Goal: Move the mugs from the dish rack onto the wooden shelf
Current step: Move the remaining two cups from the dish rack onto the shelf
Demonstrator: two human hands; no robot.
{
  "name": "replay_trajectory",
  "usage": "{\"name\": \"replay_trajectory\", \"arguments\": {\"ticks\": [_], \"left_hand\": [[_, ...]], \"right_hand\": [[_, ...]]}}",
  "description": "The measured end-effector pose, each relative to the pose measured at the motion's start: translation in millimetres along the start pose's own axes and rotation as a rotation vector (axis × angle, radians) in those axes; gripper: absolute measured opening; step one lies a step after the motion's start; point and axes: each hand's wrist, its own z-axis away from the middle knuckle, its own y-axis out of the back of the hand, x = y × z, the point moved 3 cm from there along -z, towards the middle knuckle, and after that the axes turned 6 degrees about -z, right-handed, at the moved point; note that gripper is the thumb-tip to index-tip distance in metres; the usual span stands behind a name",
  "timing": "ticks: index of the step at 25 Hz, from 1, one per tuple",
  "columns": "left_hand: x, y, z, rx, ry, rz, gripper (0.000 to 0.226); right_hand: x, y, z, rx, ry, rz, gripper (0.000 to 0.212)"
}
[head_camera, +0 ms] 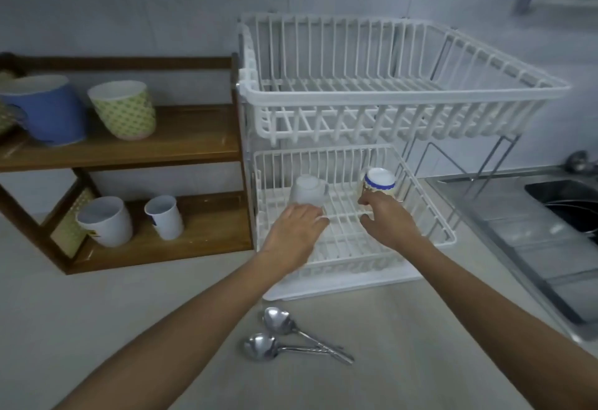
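Observation:
A white two-tier dish rack [446,234] stands on the counter. Its lower tier holds a plain white mug [307,188] upside down and a white mug with a blue patterned band [379,180], also upside down. My left hand [296,231] rests at the base of the white mug, fingers spread around it. My right hand [386,218] touches the lower part of the blue-banded mug, thumb and fingers apart. The wooden shelf [181,147] stands left of the rack. It carries a blue mug [48,108] and a green patterned mug [124,110] on top, two white mugs [106,220] below.
The rack's upper tier [404,95] overhangs the lower one and is empty. Two metal spoons [284,335] lie on the counter in front of the rack. A steel sink [563,202] with a drainboard sits to the right.

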Motion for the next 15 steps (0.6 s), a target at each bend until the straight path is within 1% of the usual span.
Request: {"name": "replay_trajectory", "arguments": {"ticks": [1, 2, 3, 4, 5, 7, 9, 11, 13, 15], "left_hand": [[-4, -7, -14, -0.079, 0.006, -0.195, 0.05], [-9, -16, -27, -0.191, 0.011, -0.338, 0.053], [-14, -28, -37, -0.337, -0.003, -0.397, 0.057], [-17, -40, -45, -0.482, -0.03, -0.458, 0.061], [-17, -50, -52, -0.58, -0.069, -0.549, 0.066], [-12, -66, -63, -0.702, -0.205, -0.8, 0.074], [-6, -83, -71, -0.778, -0.303, -0.99, 0.083], [-9, -91, -77, -0.787, -0.362, -1.119, 0.094], [-13, -96, -81, -0.769, -0.424, -1.178, 0.098], [-17, -100, -81, -0.762, -0.441, -1.192, 0.097]], "right_hand": [[9, 1, -16, -0.098, 0.006, 0.173, 0.037], [18, 2, -31, -0.169, 0.05, 0.375, 0.04], [24, 1, -43, -0.218, 0.129, 0.584, 0.043], [29, -1, -53, -0.245, 0.233, 0.766, 0.045], [35, -4, -62, -0.251, 0.338, 0.908, 0.047], [45, -17, -71, -0.22, 0.48, 1.143, 0.051], [54, -32, -77, -0.202, 0.522, 1.332, 0.06], [61, -38, -85, -0.198, 0.48, 1.34, 0.066], [68, -39, -93, -0.159, 0.448, 1.361, 0.081], [72, -40, -99, -0.161, 0.455, 1.466, 0.093]]}}
